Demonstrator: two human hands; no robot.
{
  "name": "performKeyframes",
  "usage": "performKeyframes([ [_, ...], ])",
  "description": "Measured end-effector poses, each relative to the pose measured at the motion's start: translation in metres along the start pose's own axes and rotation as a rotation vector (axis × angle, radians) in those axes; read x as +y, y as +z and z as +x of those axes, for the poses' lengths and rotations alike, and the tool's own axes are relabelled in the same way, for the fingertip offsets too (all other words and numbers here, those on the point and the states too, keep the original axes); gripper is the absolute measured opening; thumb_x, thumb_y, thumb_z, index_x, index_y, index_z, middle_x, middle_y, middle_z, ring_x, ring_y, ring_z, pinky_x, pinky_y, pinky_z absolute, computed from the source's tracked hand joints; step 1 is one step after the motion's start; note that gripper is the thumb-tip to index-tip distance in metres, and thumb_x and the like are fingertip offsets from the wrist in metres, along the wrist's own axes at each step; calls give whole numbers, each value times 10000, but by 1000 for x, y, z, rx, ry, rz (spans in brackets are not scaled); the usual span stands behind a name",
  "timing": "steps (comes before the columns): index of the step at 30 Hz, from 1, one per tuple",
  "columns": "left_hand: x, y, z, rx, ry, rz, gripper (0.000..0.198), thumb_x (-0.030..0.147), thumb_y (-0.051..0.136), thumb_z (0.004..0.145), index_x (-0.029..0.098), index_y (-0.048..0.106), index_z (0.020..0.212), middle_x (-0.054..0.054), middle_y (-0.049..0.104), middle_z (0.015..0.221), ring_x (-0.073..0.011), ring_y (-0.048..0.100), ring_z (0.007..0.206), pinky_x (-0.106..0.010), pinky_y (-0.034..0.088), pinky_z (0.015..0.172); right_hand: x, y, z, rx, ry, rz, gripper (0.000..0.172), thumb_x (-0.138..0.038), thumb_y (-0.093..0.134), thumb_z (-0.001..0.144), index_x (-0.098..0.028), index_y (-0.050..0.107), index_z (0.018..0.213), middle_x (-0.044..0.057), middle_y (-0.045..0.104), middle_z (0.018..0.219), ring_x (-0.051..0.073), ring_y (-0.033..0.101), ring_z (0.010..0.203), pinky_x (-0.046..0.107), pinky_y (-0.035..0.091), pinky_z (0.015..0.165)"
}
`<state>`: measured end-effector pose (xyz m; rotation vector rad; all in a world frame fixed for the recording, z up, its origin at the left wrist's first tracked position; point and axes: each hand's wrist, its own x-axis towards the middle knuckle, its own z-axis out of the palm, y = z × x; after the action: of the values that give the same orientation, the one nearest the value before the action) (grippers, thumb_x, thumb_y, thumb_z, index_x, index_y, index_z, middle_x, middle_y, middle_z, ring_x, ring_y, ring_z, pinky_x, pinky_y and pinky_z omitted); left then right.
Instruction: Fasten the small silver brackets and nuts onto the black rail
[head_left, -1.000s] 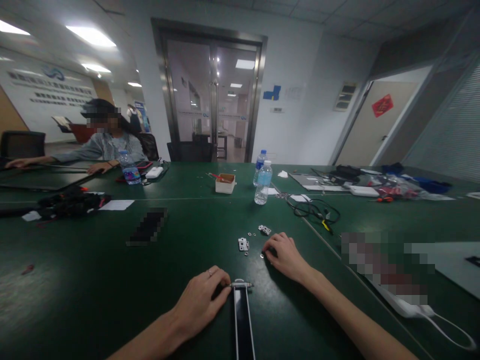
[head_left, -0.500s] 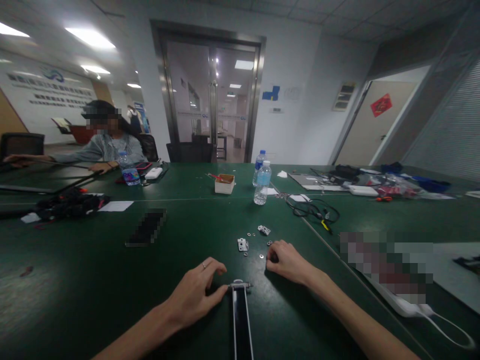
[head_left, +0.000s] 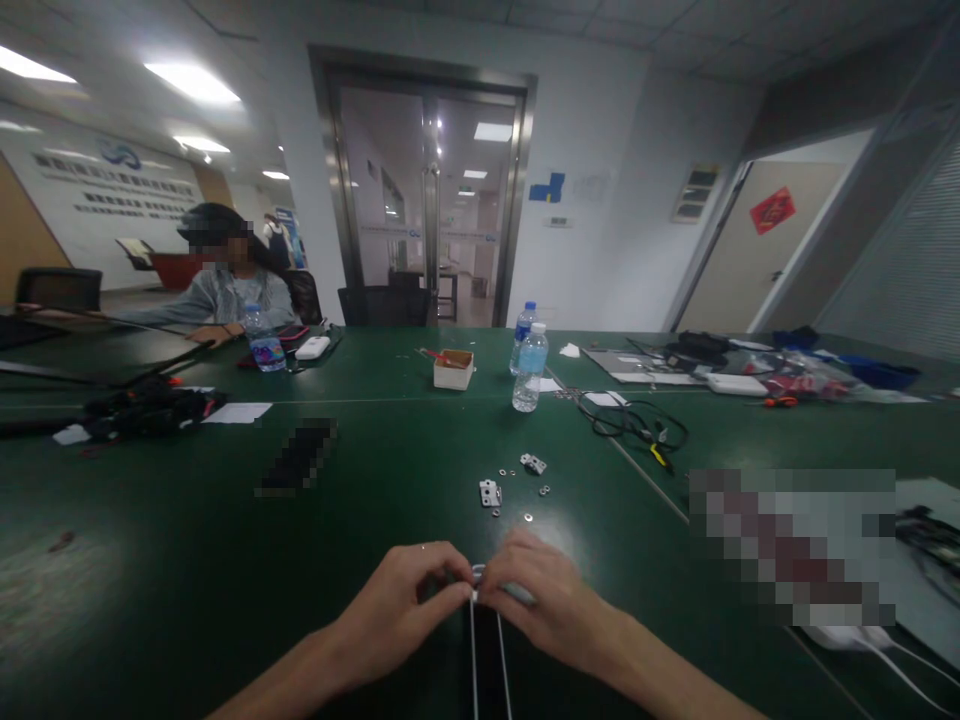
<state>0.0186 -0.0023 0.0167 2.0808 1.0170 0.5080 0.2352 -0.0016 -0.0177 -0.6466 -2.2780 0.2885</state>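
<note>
My left hand [head_left: 420, 598] and my right hand [head_left: 541, 592] meet over the far end of a long, narrow black bar with light metal edges [head_left: 487, 665], which runs towards me. The left thumb and fingers pinch at the bar's end. From the other side, my right fingers are closed at the same spot; whatever they hold is hidden. A small metal loop shows between the fingertips. Beyond the hands lie a small metal bracket [head_left: 490, 493] and another bracket [head_left: 533, 463], with a washer [head_left: 528, 517] and several other small rings around them.
Two water bottles [head_left: 529, 375] and a small open box [head_left: 453, 370] stand farther back. A black cable [head_left: 637, 425] lies to the right, near a white power strip [head_left: 832, 630]. Dark equipment [head_left: 146, 408] is at left, where a person [head_left: 232, 280] sits across the green table.
My right hand has left the loose rings and come down-left to the bar's end. My left hand has shifted slightly right and closed there, covering the crosswise metal rod that showed before.
</note>
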Motion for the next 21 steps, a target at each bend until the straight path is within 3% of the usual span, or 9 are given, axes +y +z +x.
performKeyframes([
  [6,0,0,0,-38,-7,-168,130,254,582,861,177,684,887,18,657,793,-139,571,701,-222,430,634,-5,11,-1,143,-30,-28,144,-277,510,959,-193,603,888,32,679,760,150,571,714,288,446,670],
  [17,2,-6,1,-92,-44,-59,135,259,614,824,187,679,917,23,647,807,-126,550,677,-213,436,621,9,6,-6,83,5,-206,255,-439,595,894,-186,608,863,40,667,772,174,561,747,305,382,662],
  [21,-8,-9,5,-14,-56,90,188,228,559,857,206,692,987,8,640,871,-143,544,722,-234,429,644,26,-14,-6,34,178,-311,166,-280,492,943,-177,612,894,68,659,858,193,554,812,338,408,724],
])
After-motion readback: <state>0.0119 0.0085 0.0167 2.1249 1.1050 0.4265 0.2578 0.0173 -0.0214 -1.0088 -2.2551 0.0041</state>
